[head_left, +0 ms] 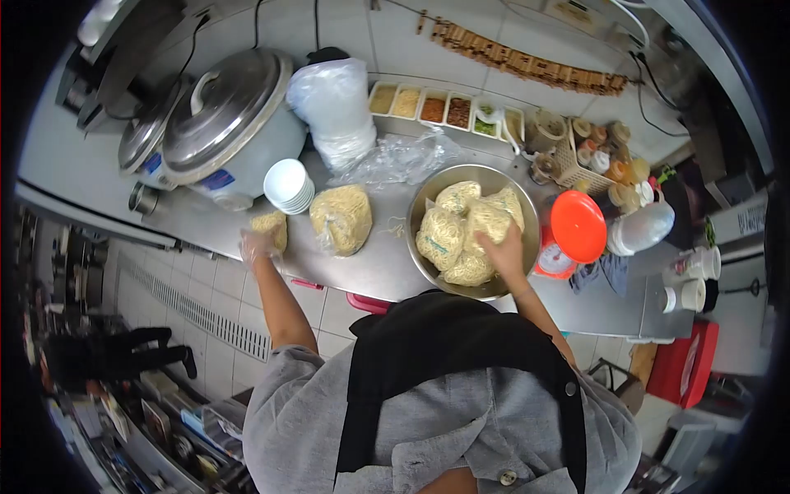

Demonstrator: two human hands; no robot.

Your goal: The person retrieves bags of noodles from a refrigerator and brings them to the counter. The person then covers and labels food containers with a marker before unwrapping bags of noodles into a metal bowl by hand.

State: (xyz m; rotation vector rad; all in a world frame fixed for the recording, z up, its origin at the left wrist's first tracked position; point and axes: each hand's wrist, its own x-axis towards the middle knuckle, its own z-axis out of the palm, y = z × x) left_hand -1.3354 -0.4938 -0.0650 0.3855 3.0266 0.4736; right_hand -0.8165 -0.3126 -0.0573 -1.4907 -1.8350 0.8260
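**Along the steel bench (383,265), soft bags of pale noodles**

Inside the wide metal bowl (421,262) sits a heap of clear bags packed with noodles, pressed against one another. The right hand (504,249) lies over the upper noodle bag (485,221) at the right of the heap, fingers spread rather than narrow; whether they grip it or merely rest on it, I cannot tell. Well apart, near the bench's front edge, the left hand (259,249) is at a smaller noodle bag (276,232). Clear plastic, perhaps a glove, covers that hand, and blur hides how far the fingers close. Between the two hands, a larger noodle bag (341,218) stands on the bench, just beside a stack of white bowls (288,188). An orange-red scale (556,262) is just right of the metal bowl.

Each bag should handle as soft and yielding, moderately heavy for its bulk, with thin film that may slide under a smooth glove. The strands look easily crushed, so a broad hold around the full body, or a palm beneath, would suit better than a fingertip pinch; pulling on loose film could stretch or tear it.
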